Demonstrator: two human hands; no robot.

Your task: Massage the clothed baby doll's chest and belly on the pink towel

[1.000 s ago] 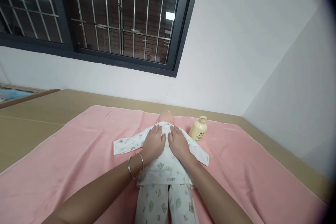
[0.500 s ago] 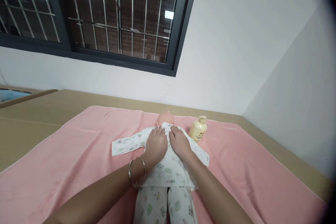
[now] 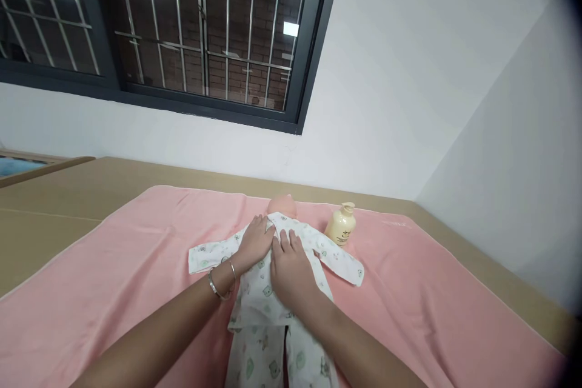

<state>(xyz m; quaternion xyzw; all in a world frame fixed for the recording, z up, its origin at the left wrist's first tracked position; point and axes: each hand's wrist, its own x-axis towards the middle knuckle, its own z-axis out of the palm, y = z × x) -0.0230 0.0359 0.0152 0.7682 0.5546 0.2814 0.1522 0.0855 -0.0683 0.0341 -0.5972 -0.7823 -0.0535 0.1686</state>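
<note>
A baby doll [image 3: 282,205] lies on its back, dressed in a white printed top [image 3: 259,300] and matching trousers [image 3: 259,354]. Its sleeves stretch out to both sides. My left hand [image 3: 256,242], with bangles at the wrist, rests flat on the upper chest at the left, fingers extended. Lower and closer to the middle of the chest lies my right hand [image 3: 292,270], palm down, its fingers slightly apart. A pale yellow pump bottle [image 3: 341,225] stands to the right of the doll's shoulder.
Beneath the doll spreads a pink blanket [image 3: 136,267] with some folds. It covers a tan padded surface [image 3: 54,206] that meets the white wall [image 3: 373,103]. A dark-framed barred window [image 3: 204,30] is above. At far left, something blue [image 3: 20,165] shows beyond a raised edge.
My right hand has slid left and down, onto the middle of the chest. My left hand has shifted slightly left and up. The top has moved a little under them.
</note>
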